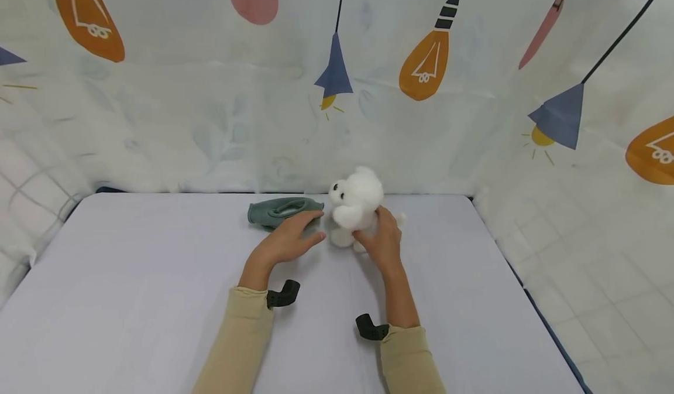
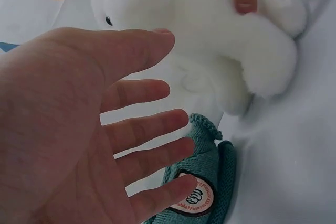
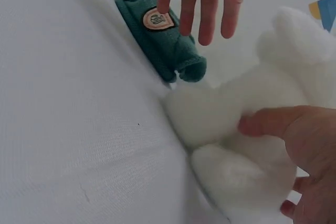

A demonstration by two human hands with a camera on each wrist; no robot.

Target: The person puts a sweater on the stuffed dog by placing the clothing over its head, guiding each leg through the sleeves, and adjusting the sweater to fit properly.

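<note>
A white plush animal (image 1: 359,194) with dark eyes sits upright near the back of the table, facing left. My right hand (image 1: 383,239) holds its body from the right side; the thumb (image 3: 262,121) presses into the fur in the right wrist view. Just left of the toy lies a small green knitted sweater (image 1: 261,211), bearing a round-edged badge (image 3: 157,20). My left hand (image 1: 288,239) hovers between sweater and toy with its fingers spread and nothing in them. In the left wrist view its fingertips overlap the sweater (image 2: 206,153); contact cannot be judged there.
The white-covered table (image 1: 158,300) spreads out in front of both arms. Behind it hangs a pale curtain (image 1: 184,119) printed with lamps and bulbs. Black wrist mounts (image 1: 284,294) stick out from both cuffs.
</note>
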